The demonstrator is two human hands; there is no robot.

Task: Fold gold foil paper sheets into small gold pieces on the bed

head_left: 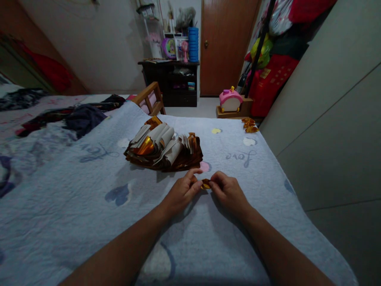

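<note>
Gold paper piece [205, 184] pinched between left hand [182, 191] and right hand [228, 192].

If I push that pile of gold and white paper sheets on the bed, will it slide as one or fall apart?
It will probably fall apart: the paper pile is loose, with sheets curled and fanned at different angles. The sheets look thin and light, so they would likely flop when lifted. The soft quilt may drag on the bottom sheets.

Two bare forearms reach in from the bottom edge — no sleeves, no watch, no rings or bands visible. The left hand [182, 190] and right hand [228, 191] are ungloved — fingernails short and plain.
</note>
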